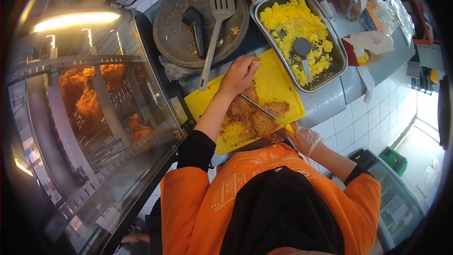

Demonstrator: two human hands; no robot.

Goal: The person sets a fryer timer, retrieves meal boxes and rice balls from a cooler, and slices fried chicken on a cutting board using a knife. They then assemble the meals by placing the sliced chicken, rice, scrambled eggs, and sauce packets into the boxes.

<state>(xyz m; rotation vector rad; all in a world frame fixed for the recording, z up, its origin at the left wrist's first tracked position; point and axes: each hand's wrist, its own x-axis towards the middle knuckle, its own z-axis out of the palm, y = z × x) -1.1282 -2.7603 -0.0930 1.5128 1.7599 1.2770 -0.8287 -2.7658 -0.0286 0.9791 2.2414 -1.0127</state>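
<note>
On a yellow cutting board lies flat, brown breaded fried meat, in pieces. My right hand, in a clear plastic glove, is closed around the yellow handle of a knife. The blade lies slantwise across the meat. My bare left hand is over the far part of the board, just beyond the meat, its fingers curled together. What they hold, if anything, is hidden.
A round stone mortar carries a pestle and a slotted spatula. To its right stands a wire basket of yellow scrambled egg with a grey-handled tool. A lit glass cabinet with fried chicken borders the left.
</note>
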